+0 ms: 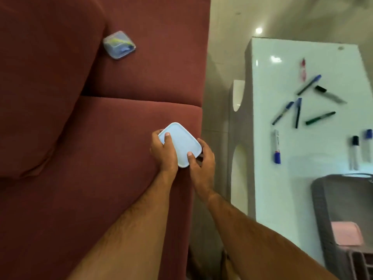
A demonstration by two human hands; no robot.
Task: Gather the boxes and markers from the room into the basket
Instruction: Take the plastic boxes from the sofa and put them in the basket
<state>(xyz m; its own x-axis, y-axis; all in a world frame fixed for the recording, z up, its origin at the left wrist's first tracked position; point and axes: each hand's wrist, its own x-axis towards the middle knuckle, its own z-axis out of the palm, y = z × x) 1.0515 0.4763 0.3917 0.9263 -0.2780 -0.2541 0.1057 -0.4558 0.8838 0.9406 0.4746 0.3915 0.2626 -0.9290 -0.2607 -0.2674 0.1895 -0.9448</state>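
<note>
Maroon, velvety sofa: near its front edge, the left hand and right hand clasp a smooth, rounded-square pale-blue box. Farther back lies a blurred clear box. Beyond that edge, markers scatter a glossy white table; the grey basket is cut off.

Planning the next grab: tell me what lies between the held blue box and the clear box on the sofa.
Head view: only bare sofa cushion and its seam lie between the blue box and the clear box.

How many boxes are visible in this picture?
3: a light blue box held in both hands, a clear box farther back on the sofa, a pink box in the basket. Others may be hidden.
</note>
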